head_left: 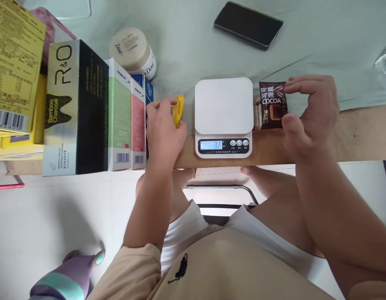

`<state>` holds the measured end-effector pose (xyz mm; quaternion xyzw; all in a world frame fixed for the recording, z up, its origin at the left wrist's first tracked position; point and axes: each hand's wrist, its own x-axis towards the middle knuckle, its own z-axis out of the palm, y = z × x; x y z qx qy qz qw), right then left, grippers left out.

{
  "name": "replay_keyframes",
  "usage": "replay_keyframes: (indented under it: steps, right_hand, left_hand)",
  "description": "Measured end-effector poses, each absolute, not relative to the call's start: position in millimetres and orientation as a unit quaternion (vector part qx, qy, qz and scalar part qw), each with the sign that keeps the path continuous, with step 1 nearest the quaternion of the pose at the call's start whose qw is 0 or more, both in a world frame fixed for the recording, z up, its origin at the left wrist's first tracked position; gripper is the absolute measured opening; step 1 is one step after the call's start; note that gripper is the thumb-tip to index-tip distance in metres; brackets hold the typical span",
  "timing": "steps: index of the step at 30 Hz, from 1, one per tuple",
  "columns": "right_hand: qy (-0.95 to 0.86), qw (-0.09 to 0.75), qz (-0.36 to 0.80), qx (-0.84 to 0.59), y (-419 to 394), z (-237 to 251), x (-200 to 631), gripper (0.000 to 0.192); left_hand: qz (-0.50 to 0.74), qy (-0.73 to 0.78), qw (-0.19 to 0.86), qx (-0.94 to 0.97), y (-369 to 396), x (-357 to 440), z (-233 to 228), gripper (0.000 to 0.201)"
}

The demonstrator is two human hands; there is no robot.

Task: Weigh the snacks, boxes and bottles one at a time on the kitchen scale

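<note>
A person in a tan shirt (211, 271) and white shorts (186, 233) is sitting at the near edge of a bench (362, 137), looking down at both hands. Nearest the edge, a white kitchen scale (223, 116) is sitting between the hands, its platform bare and its lit display showing 32. The left hand (163, 133) is resting on the bench just left of the scale, its grip closing around a small yellow packet (178, 110) whose tip is sticking out past the fingers. The right hand (308, 116) is hovering just right of the scale, thumb and forefinger pinching a brown cocoa snack packet (272, 105) by its right side; the packet is lying right beside the scale's right edge, and whether it is touching the scale is unclear. To the left of the left hand, a row of boxes is standing side by side: a blue box (148, 93), a pink box (137, 121), a green box (119, 114), a black charcoal toothpaste box (76, 108), and yellow cartons (14, 71) at the far left. Behind the boxes, a round cream jar (133, 51) is lying tilted on a pale cloth (186, 37). Farthest away, a dark phone (248, 25) is lying flat on the cloth, well apart from both hands.
</note>
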<state>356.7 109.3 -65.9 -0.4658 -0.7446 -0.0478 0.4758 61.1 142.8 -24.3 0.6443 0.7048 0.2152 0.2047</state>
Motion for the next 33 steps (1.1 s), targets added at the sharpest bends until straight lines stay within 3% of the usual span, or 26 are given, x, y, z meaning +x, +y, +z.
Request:
replay_keyframes:
  steps: [7,11,16,22,25,28,33]
  right_hand:
    - [-0.684,0.476,-0.149,-0.533,113,-62,330,0.029]
    - [-0.669,0.445,-0.171,-0.57,105,-53,291,0.022]
    - [-0.683,0.318,-0.048,-0.656,92,-39,248,0.042]
    - [-0.701,0.323,-0.019,-0.635,93,-40,239,0.048]
    - [-0.702,0.331,-0.023,-0.63,93,-41,242,0.049]
    - [-0.7,0.279,0.014,-0.657,93,-39,243,0.055]
    - [-0.686,0.226,0.047,-0.69,94,-36,241,0.06]
  left_hand:
    - [0.434,0.529,0.154,0.712,146,63,-35,0.038]
    - [0.451,0.47,0.204,0.731,144,81,-36,0.027]
    - [0.432,0.447,0.202,0.757,143,98,-37,0.032]
    - [0.447,0.421,0.192,0.765,142,103,-42,0.029]
    - [0.458,0.393,0.236,0.762,141,103,-48,0.041]
    - [0.471,0.347,0.285,0.76,142,101,-56,0.052]
    - [0.465,0.342,0.336,0.745,141,98,-58,0.048]
